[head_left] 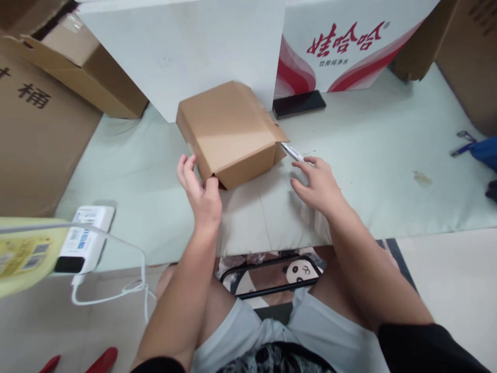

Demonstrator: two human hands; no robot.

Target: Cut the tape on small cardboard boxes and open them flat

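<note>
A small brown cardboard box (229, 137) sits on the pale green cloth, a flap sticking out at its right side. My left hand (202, 194) grips its near left corner, thumb at the front edge and fingers along the left side. Just right of the box lies a slim silver tool (291, 151), perhaps a pen or knife; its far end is by the flap. My right hand (316, 184) is over the tool's near end, fingers stretched and apart; whether they touch it I cannot tell.
Behind stand a large white carton (194, 46) and a red-and-white carton (337, 52), with a black phone (298, 104) before it. A white power bank (87, 235) with a cable and a yellow bottle (31, 254) are at left. A blue item (485, 152) lies right.
</note>
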